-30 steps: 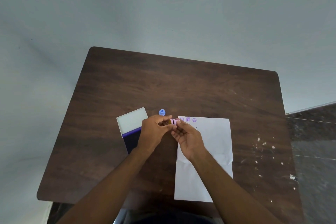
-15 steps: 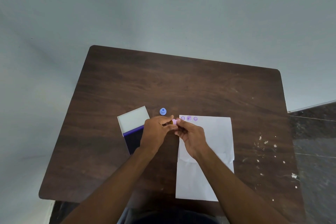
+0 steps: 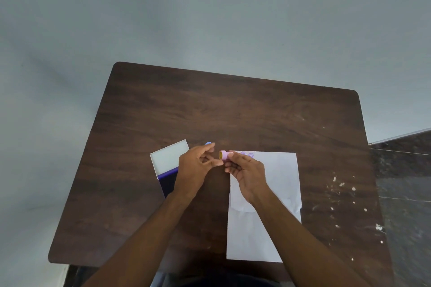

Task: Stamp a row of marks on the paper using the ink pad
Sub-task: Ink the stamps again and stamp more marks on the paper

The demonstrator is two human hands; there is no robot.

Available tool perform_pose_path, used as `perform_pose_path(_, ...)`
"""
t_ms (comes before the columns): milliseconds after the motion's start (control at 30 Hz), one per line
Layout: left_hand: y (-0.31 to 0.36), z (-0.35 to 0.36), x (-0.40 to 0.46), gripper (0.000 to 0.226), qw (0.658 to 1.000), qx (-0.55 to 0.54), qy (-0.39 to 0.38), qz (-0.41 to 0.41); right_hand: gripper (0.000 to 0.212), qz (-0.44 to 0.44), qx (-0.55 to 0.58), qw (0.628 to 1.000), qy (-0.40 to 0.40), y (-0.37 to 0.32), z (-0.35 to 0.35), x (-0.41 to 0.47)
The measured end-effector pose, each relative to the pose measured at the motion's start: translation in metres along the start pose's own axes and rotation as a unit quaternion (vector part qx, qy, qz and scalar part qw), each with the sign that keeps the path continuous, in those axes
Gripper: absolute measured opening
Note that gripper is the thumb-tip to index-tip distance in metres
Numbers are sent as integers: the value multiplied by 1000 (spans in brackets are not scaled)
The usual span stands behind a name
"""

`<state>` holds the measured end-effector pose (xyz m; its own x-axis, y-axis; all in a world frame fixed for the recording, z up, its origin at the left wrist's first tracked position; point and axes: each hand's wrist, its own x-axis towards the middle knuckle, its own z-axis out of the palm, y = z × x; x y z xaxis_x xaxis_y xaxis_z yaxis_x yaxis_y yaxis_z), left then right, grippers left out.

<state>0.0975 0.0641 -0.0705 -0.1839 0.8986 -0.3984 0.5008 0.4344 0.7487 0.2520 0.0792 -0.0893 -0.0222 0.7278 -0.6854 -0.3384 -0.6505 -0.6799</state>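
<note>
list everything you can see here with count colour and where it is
table: 1, dark brown wood, fills the middle, white specks on its right side
paper: 1, white, right of centre, near edge
stamped marks: at least 2 visible, purple, along the paper's far edge
stamp: 1, pink, in the right fingertips
ink pad: 1, blue, open white lid, left of the paper
cap: 1, blue, beyond the left hand
left hand: 1, open, empty
right hand: 1, pinching the stamp

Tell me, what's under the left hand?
Under the left hand lies part of the open ink pad, its white lid flipped back. A small blue cap peeks out past the fingers. The rest of the pad is covered.
</note>
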Motion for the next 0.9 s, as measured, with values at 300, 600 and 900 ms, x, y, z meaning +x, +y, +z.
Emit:
perform_pose_path(300,-24,-15,-10,30,993,-67,89,-40,15,-208,-412,880,112,7,19,21)
perform_pose_path(600,-39,-25,-15,22,989,-69,122,-51,19,-195,-561,799,92,26,32,39)
perform_pose_path(900,-40,-31,-13,15,986,-81,135,-48,36,-273,-619,733,75,13,48,40)
